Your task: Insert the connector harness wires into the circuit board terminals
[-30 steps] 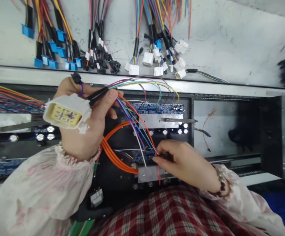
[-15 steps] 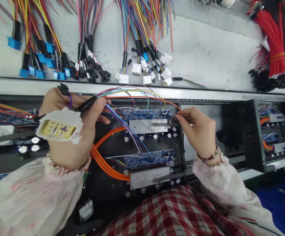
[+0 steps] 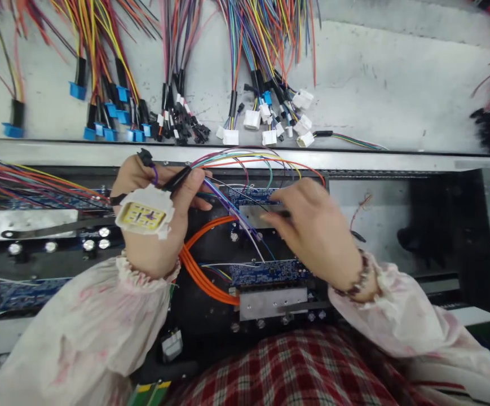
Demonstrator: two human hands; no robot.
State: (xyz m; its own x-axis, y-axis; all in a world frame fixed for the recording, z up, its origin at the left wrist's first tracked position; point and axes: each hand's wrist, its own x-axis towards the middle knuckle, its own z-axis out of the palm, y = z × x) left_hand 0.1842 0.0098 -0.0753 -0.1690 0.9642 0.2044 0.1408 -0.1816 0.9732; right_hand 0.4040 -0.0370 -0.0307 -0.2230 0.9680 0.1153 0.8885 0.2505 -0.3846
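My left hand (image 3: 160, 225) is closed around the black-sleeved part of a wire harness (image 3: 177, 179). The harness's white connector (image 3: 145, 213), with a yellow face, rests against the palm side, and a small black plug (image 3: 145, 157) sticks up by the fingers. Coloured wires fan rightward over the upper blue circuit board (image 3: 253, 195). My right hand (image 3: 312, 231), slightly blurred, is over this board's metal plate (image 3: 251, 216). Its thumb and forefinger are apart, on either side of the end of a thin dark wire (image 3: 238, 194). An orange wire (image 3: 308, 166) arcs loosely behind that hand.
A lower circuit board (image 3: 265, 272) with its metal plate (image 3: 270, 304) sits nearer my body. Thick orange cables (image 3: 202, 282) loop left of the boards. Beyond the frame rail (image 3: 50, 151), harnesses with blue connectors (image 3: 109, 134) and white connectors (image 3: 252, 119) lie on the grey surface (image 3: 367, 84).
My right hand has let go of the orange wire and moved left to the dark wire's end. My left hand still holds the harness. The whole view has shifted.
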